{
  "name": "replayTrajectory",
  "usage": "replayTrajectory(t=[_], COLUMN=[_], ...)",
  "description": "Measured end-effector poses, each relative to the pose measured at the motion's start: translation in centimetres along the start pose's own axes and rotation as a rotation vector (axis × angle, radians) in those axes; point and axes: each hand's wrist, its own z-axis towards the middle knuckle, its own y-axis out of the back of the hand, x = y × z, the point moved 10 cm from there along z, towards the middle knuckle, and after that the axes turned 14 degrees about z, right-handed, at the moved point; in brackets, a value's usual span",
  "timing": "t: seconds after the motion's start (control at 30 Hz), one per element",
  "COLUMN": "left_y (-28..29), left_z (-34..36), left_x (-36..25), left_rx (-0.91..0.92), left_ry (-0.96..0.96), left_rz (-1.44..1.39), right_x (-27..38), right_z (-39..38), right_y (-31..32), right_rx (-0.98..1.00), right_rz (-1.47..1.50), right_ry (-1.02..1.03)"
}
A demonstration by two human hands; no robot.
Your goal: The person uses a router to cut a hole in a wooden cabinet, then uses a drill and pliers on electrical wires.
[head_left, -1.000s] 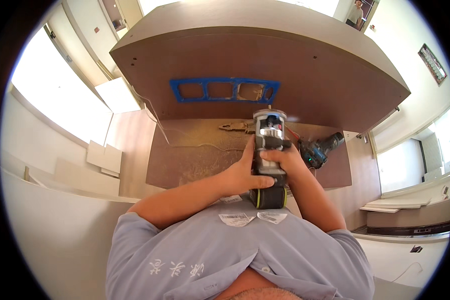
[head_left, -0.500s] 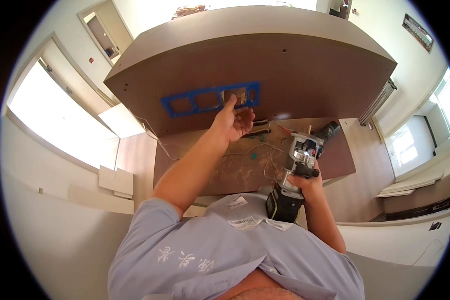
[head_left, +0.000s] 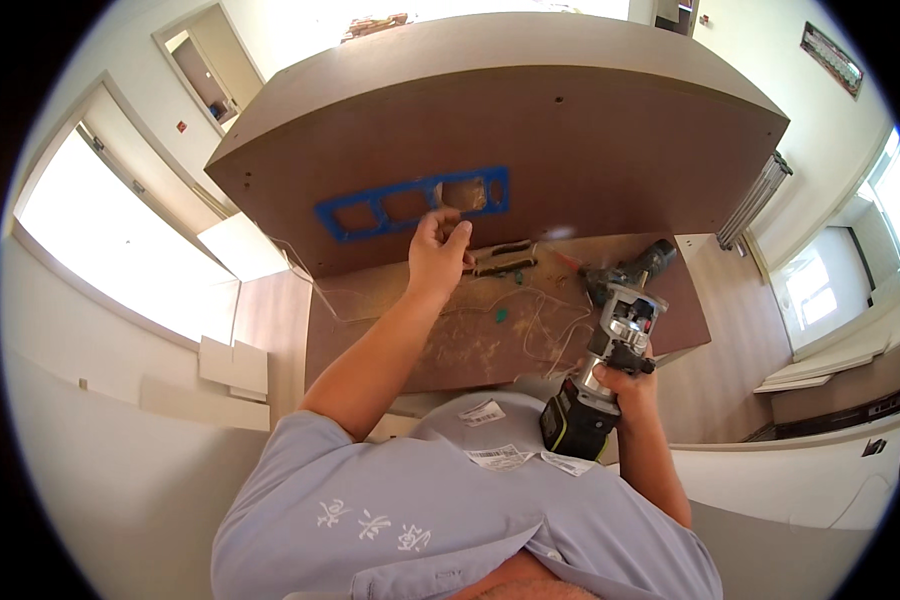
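Note:
My right hand (head_left: 625, 388) is wrapped round a cordless trim router (head_left: 610, 362), silver and black, its battery end close to my shirt. My left hand (head_left: 438, 262) is just below a blue outline (head_left: 360, 236) on the brown upright panel (head_left: 610, 150). Its fingers are loosely curled near the outline's lower edge, with the thumb apart and nothing visible between them. Within the blue outline are several rounded-square shapes and a narrow oval at the right end. The square beside the oval is an opening (head_left: 464, 194) with a pale, rough inside.
A black cordless power tool (head_left: 652, 262) lies at the right of the lower brown board (head_left: 450, 345). Sawdust, thin wire, green bits and a dark slim tool (head_left: 505, 267) lie there too. A folded metal ladder (head_left: 755, 200) stands at the right, and pale boards (head_left: 232, 365) at the left.
My left hand has drawn down out of the opening and turned, uncovering it. The router in my right hand has shifted slightly right and toward me.

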Motion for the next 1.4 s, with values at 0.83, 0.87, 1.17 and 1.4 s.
replayTrajectory(t=[0.83, 0.87, 1.17, 1.4], left_y=[1.7, 1.5, -1.1, -4.1], left_z=[-2.3, -2.8, 1.2, -3.2], left_x=[-4.5, -4.5, -3.4, -1.8], left_rx=[-0.326, -0.308, -0.012, 0.323], left_ry=[-0.833, -0.856, -0.505, -0.643], left_rz=[0.823, 0.802, 0.817, 0.836], right_x=[-0.3, -0.5, -1.5, -0.8], right_z=[0.7, 0.9, 2.8, 2.9], right_y=[0.3, 0.5, -0.3, -2.0], right_rx=[0.009, 0.02, 0.072, 0.1], right_rz=[-0.36, -0.37, -0.409, -0.45], right_ry=[-0.136, -0.147, -0.177, -0.162])
